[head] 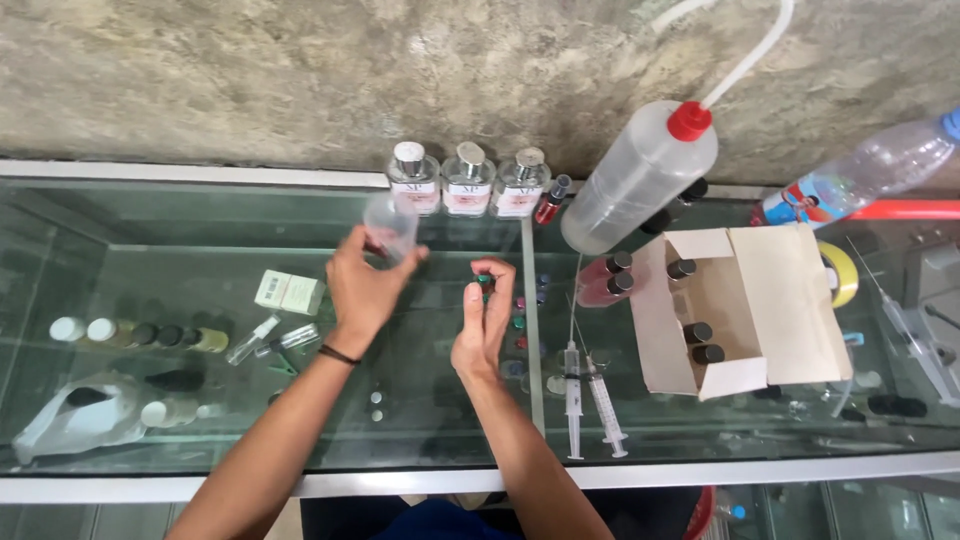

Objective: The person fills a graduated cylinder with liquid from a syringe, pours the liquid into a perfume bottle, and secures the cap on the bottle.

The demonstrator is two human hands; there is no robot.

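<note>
Left hand [362, 285] gripping one clear cup [391, 226], right hand [484, 322] pinching perhaps one small vial [474, 292], two syringes [590, 398]

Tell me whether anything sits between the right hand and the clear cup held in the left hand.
Nothing visible does. The left hand holds the clear cup up over the glass counter, and the right hand, pinching a small dark vial in its fingers, is beside it with only open space between them.

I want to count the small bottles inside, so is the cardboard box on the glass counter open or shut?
Open. The cardboard box has its flaps spread apart, and dark-capped bottles show inside.
</note>
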